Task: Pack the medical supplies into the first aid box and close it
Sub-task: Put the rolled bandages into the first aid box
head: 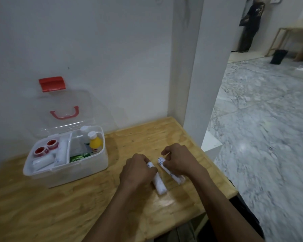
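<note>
Now at the wooden counter (59, 206), we curl our left hand (137, 169) around one wrapped bandage roll (158, 183) and our right hand (179, 160) pinches a second bandage roll (171, 173), both lying just beside each other. The first aid box (65, 173) stands open to the left, lid (63, 110) raised, an orange bottle (95, 143) inside.

Nothing legible anywhere: only blurred blue print on the two white wrapped rolls (159, 184) near the wooden table's right edge, and an unreadable white logo on the green packet (79, 157) in the clear plastic box (80, 173).
</note>
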The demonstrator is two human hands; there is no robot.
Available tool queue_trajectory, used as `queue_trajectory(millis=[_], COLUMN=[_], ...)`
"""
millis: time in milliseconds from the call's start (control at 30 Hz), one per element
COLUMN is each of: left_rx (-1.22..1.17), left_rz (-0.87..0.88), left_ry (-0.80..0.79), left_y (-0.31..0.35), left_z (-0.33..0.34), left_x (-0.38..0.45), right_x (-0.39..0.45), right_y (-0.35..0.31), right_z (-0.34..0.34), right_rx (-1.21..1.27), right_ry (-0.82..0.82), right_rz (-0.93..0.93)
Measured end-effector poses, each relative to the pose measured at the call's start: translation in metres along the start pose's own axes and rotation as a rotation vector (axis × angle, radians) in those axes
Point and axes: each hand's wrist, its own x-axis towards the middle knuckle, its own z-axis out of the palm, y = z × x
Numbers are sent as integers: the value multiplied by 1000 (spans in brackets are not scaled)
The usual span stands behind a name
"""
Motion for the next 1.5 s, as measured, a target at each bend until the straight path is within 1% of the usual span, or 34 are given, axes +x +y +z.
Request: queue_trajectory(millis=[200,367,533,633,700,800,967,1100,1300,1500], left_rx=[22,18,-28,-54,-87,-179,-330,-381,-455,-439], left_rz=[23,33,51,107,172,266,414,436,469,479], left_ry=[-18,-6,17,60,117,248,452,578,721,871], left_y=[-1,4,0,-3,-5,-8,-26,-39,-61,-73], left_z=[-2,-3,-5,-11,-19,-32,-52,-73,-106,-148], left_x=[4,2,-4,-10,-16,-28,-49,-64,-73,-65], right_x=[4,3,-8,-19,-27,-40,-54,-60,-58,-40], right_y=[-3,-3,-1,-4,-9,-20,-46,-72,-114,-159], right_z=[5,8,5,2,-1,-2,8,18,27,27], right_rx=[-83,-94,14,108,181,292,404,486,564,611], right_ry=[-37,-9,90,175,238,314,420,446,476,542], right_rz=[-50,-79,-120,-137,-153,-205,-308,-375,-468,-558])
